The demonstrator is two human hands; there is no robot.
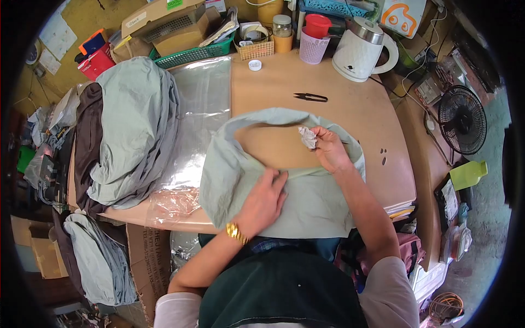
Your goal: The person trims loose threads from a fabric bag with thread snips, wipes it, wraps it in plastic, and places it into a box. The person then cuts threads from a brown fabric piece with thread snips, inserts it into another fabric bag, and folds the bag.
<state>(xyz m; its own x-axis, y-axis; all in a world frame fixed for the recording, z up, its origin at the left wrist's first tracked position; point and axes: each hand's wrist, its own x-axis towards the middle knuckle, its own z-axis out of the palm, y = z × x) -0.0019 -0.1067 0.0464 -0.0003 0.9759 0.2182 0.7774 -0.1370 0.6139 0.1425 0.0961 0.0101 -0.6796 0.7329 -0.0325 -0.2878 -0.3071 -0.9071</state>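
Observation:
A pale grey-green cloth [295, 202] lies on the table in front of me, its upper part forming a ring around bare tabletop. My left hand [264, 201] rests on the cloth at the ring's lower edge, fingers bent and slightly apart, with nothing seen in them. Over the ring's right side, my right hand [330, 147] pinches a small crumpled whitish piece [307, 138] between thumb and fingers. Black thread snips [310, 98] lie beyond the cloth.
Piled grey-green and dark cloths [131, 131] lie at the left beside clear plastic sheets [205, 98]. Along the back are a white kettle [358, 49], a lilac cup [314, 48], a small basket [256, 50] and a green tray [197, 54]. A black fan [462, 119] stands at the right.

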